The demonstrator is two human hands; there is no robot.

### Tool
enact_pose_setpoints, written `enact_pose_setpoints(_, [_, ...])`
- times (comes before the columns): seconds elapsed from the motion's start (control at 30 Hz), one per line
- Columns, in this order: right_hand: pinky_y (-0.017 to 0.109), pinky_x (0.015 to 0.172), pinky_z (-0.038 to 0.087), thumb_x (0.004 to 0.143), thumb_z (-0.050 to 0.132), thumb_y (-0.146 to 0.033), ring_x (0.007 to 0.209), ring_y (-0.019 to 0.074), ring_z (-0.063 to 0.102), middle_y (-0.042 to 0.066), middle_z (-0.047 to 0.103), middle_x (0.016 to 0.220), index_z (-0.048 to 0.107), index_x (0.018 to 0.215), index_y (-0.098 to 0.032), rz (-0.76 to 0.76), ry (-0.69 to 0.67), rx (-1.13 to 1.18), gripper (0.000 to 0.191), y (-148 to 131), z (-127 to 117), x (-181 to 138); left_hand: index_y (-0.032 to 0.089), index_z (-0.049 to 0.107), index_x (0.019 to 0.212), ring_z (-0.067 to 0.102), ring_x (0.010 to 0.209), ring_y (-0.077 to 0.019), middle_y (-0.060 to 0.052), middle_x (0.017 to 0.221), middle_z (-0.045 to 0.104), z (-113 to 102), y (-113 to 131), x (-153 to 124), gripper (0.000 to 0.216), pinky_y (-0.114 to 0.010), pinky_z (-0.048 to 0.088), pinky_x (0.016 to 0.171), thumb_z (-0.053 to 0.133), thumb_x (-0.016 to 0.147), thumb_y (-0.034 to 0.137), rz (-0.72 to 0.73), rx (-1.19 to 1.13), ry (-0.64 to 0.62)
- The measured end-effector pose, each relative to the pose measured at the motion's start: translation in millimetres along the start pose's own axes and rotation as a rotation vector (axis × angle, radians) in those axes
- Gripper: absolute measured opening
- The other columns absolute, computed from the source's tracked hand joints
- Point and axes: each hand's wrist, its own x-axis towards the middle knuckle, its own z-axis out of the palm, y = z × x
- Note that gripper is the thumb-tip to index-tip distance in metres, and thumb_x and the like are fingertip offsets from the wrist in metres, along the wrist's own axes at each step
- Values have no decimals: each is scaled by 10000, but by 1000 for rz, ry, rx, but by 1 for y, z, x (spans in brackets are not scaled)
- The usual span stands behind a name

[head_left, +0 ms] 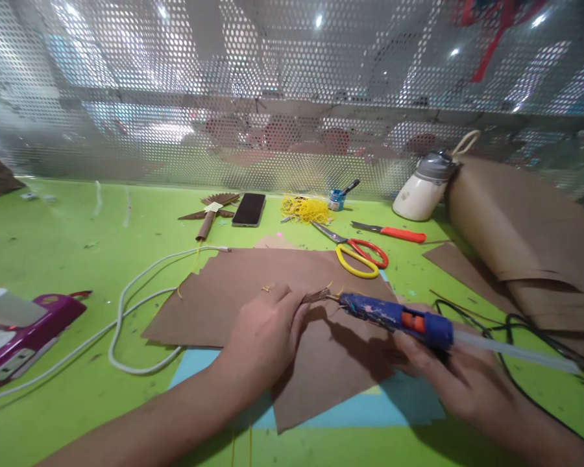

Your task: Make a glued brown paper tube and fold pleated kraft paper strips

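My right hand (448, 376) is closed around a blue hot glue gun (374, 310), with a clear glue stick (516, 353) running out of its back end. The nozzle points left, close to a small bundle of thin brown strips (316, 296) pinched in my left hand (267, 321). Whether the nozzle touches the strips I cannot tell. Below both hands lie brown paper sheets (214, 305) over light blue paper (340, 418). Red-and-yellow scissors (357, 256) rest just beyond the paper.
A purple power strip (34, 334) with a white cable (119, 324) sits at left. Toward the back are a brown paper figure (207, 217), a phone (249, 209), yellow shreds (304, 209), a blue jar (337, 200), a red-handled knife (394, 232), a white bottle (418, 191) and rolled brown paper (516, 220).
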Motion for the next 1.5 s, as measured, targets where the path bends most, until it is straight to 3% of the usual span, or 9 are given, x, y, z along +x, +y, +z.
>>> enact_pose_setpoints(0.13, [247, 726, 530, 886, 486, -225, 772, 185, 672, -3, 702, 830, 597, 993, -247, -25, 22, -4, 156, 1, 1, 1, 253, 631, 1113, 583, 850, -220, -59, 915, 626, 1, -1, 1, 312, -339, 448, 746, 378, 956, 345, 3, 5, 45])
enact_pose_setpoints(0.3, [248, 634, 532, 874, 491, -207, 665, 180, 662, -5, 692, 737, 596, 927, -235, -11, 40, 27, 121, -2, -1, 2, 260, 611, 1126, 616, 748, -200, -51, 914, 630, 2, -1, 0, 343, -302, 438, 615, 344, 961, 399, 22, 95, 27])
enact_pose_setpoints(0.43, [243, 668, 543, 872, 497, -205, 706, 183, 679, 4, 710, 770, 604, 961, -233, -9, 22, 26, 142, -3, -1, 1, 230, 583, 1143, 602, 677, -203, -53, 922, 633, 3, -2, -4, 274, -307, 418, 551, 400, 944, 269, 81, 252, 65])
enact_pose_setpoints(0.6, [264, 618, 559, 883, 477, -232, 668, 196, 682, 15, 715, 748, 614, 957, -230, 32, 7, 60, 156, -5, -1, 1, 210, 593, 1077, 574, 685, -190, -45, 868, 621, 7, -4, -6, 204, -302, 432, 586, 472, 917, 246, 156, 320, 168])
enact_pose_setpoints(0.9, [304, 737, 565, 894, 466, -294, 812, 232, 690, 50, 733, 857, 682, 933, -224, 12, 33, -74, 230, 1, 4, -5, 162, 582, 1106, 529, 643, -193, -64, 874, 608, 5, -2, -5, 230, -325, 443, 562, 469, 909, 201, 222, 405, 200])
enact_pose_setpoints(1.13, [301, 736, 572, 891, 471, -305, 757, 225, 704, 50, 742, 786, 690, 853, -211, -20, 92, -80, 241, -1, 4, 0, 147, 568, 1119, 527, 672, -206, -64, 865, 591, 8, -4, -7, 243, -343, 460, 591, 483, 892, 161, 259, 377, 225])
enact_pose_setpoints(1.23, [331, 781, 569, 899, 460, -318, 774, 233, 707, 61, 746, 809, 700, 913, -210, -15, 67, -84, 264, -1, 5, 0, 149, 567, 1109, 527, 694, -210, -67, 873, 581, 8, -2, -8, 233, -353, 471, 620, 477, 894, 157, 266, 358, 197])
enact_pose_setpoints(1.4, [271, 536, 562, 906, 434, -314, 628, 217, 694, 65, 748, 760, 734, 897, -208, 21, 10, -89, 318, -2, 3, -1, 143, 557, 1128, 525, 706, -209, -78, 881, 580, 7, 0, -8, 249, -350, 475, 626, 443, 907, 148, 263, 374, 177])
enact_pose_setpoints(1.5, [287, 613, 579, 905, 434, -323, 659, 223, 699, 57, 748, 767, 731, 925, -208, 14, 12, -112, 320, -2, 3, -2, 145, 565, 1104, 523, 708, -209, -77, 882, 578, 7, 0, -8, 231, -353, 476, 633, 453, 903, 156, 264, 363, 180])
